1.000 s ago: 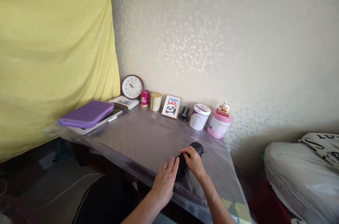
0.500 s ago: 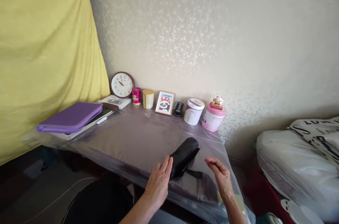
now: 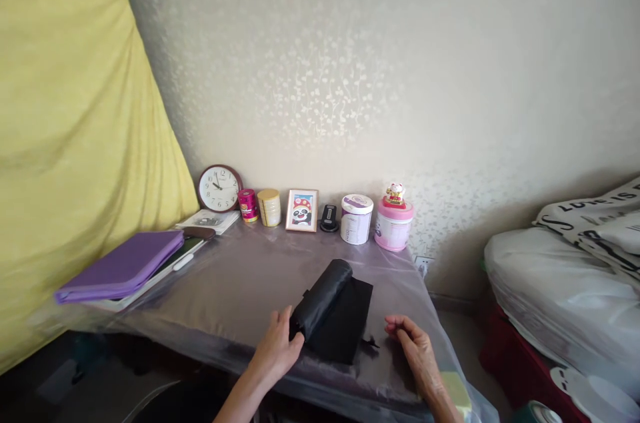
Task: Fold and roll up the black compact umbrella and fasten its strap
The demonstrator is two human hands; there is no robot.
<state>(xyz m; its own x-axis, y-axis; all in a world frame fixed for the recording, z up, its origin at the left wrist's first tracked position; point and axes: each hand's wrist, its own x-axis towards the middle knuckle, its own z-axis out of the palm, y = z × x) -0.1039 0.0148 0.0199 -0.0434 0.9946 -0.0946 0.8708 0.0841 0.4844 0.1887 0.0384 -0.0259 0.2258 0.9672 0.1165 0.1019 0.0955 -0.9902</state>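
A black folding umbrella (image 3: 323,300) lies slantwise near the table's front edge. Its body is rolled into a tube, and a flat flap of black fabric spreads from its right side. A small dark strap (image 3: 370,342) lies by the flap's right edge. My left hand (image 3: 274,346) is at the tube's near end, thumb and fingers apart; whether its fingertips press on the fabric is hard to see. To the right of the strap, my right hand (image 3: 413,346) hovers low over the table with fingers bent in towards the thumb, and nothing shows in it.
Along the wall stand a round clock (image 3: 220,188), a pink can (image 3: 247,205), a yellow-lidded jar (image 3: 269,208), a panda picture frame (image 3: 302,210), a black device (image 3: 329,218) and two tubs (image 3: 357,220). A purple folder (image 3: 123,266) lies left. Plastic covers the table (image 3: 240,276).
The umbrella has turned and its fabric flap now lies spread out on the right. My left hand has slid left to the tube's near end. The view has tilted upward.
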